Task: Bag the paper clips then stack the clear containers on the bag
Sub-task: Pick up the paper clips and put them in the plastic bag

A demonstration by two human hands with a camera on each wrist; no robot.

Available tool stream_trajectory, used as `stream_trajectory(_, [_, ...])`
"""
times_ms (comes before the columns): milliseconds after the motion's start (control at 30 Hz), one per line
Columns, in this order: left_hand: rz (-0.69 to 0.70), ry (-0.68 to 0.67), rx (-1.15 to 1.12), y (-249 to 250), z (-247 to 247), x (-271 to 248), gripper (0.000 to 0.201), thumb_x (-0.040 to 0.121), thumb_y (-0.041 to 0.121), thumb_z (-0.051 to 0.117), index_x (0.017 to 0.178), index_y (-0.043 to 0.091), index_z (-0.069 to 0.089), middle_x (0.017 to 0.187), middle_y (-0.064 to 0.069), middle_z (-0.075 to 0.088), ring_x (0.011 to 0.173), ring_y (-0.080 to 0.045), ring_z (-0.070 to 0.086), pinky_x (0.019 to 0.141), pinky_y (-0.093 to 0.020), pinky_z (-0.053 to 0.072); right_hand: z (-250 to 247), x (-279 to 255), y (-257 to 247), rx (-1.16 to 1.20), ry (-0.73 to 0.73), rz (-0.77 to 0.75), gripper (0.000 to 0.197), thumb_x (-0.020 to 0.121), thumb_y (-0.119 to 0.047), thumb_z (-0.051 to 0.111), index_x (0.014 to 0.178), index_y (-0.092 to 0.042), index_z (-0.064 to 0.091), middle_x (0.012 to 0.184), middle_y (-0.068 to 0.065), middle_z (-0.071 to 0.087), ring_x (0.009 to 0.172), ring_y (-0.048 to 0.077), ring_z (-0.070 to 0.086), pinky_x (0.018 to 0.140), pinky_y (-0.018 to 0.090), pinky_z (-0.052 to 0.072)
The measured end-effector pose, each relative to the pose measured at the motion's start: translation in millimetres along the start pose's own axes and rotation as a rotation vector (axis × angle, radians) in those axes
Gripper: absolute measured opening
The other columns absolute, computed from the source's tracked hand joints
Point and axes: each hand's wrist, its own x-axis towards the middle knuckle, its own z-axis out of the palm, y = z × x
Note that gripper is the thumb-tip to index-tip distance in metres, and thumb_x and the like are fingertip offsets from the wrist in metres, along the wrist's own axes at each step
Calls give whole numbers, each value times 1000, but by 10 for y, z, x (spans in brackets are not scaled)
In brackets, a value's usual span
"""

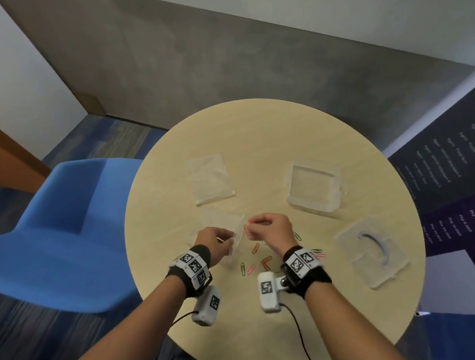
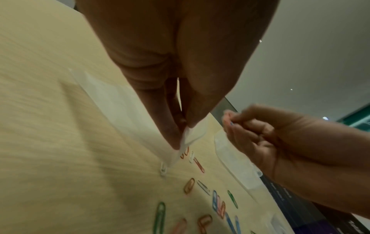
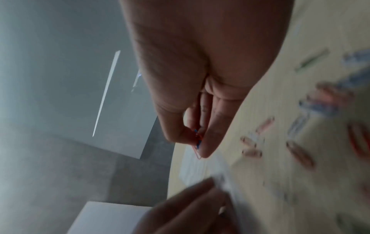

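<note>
A small clear bag lies near the middle of the round table, and my left hand pinches its mouth edge up off the wood. Just right of the bag's mouth, my right hand pinches a red and a blue paper clip between thumb and fingers. Several coloured paper clips lie loose on the table between my wrists, and they show close up in the left wrist view as paper clips. A clear container stands at the back right. A flat clear lid lies at the back left.
Another clear container with a curved handle sits near the table's right edge. A blue chair stands left of the table. A dark printed banner stands at the right.
</note>
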Motion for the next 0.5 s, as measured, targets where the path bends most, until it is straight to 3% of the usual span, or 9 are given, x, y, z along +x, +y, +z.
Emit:
stream_trajectory(233, [120,29,0,19,-8,-79,22,89,14,62,109,11,72,84,-3,73,74,-15,73,74,-26,58,328,-87,88,-116,0,28,10,72,0,80,81,0,77,78,18,75,67,30,75,66,36,63])
stream_trajectory(333, [131,23,-5,-29,-59,-95,20,89,16,63,106,14,73,81,-4,74,73,-16,73,78,-33,60,360,-55,46,-58,-59,112,10,75,2,76,83,-3,76,88,17,75,75,27,75,73,30,62])
stream_trajectory(400, [122,20,-37,-47,-98,-96,19,89,16,63,105,13,74,80,-4,74,73,-16,73,79,-36,61,389,-36,56,-105,-108,137,18,74,0,75,91,-5,77,93,12,75,84,23,73,75,25,60])
stream_trajectory(500, [113,32,-64,-72,-141,-84,21,88,13,63,106,10,73,81,-2,72,74,-17,73,81,-38,61,449,-14,81,-230,-106,111,31,75,2,71,105,-3,74,99,16,75,88,23,72,81,31,61])
